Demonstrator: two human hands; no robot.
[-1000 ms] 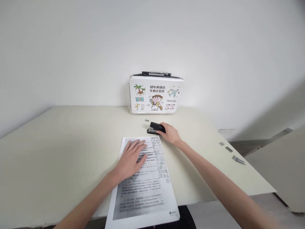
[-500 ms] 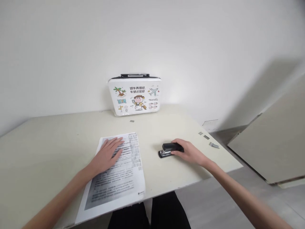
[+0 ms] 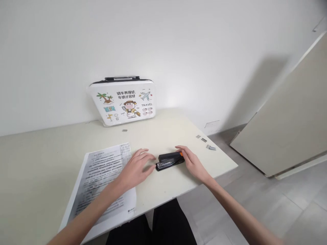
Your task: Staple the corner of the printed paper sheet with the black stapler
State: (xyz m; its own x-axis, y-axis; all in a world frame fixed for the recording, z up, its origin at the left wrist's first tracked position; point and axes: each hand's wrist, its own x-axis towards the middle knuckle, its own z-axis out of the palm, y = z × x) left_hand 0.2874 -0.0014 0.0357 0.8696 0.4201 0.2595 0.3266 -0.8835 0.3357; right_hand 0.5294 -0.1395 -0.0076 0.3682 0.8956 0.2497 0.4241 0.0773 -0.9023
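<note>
A black stapler with an orange patch near its back end lies on the table, its jaw pointing left. My right hand is around that back end, one finger stretched out behind it. Just off the stapler's front tip is my left hand, fingers apart and curved, with nothing in it. To the left lies a printed sheet of paper, one or more pages; I cannot tell. My left forearm crosses over its lower part.
A white case with cartoon prints and a black handle stands against the wall. Several staple strips lie near the table's right edge, and another small strip is in front of the case. A pale panel leans at the right.
My left hand has lifted off the paper and moved right to the stapler's front. My right hand has shifted to the stapler's back end, uncovering the orange patch. The view has turned right.
</note>
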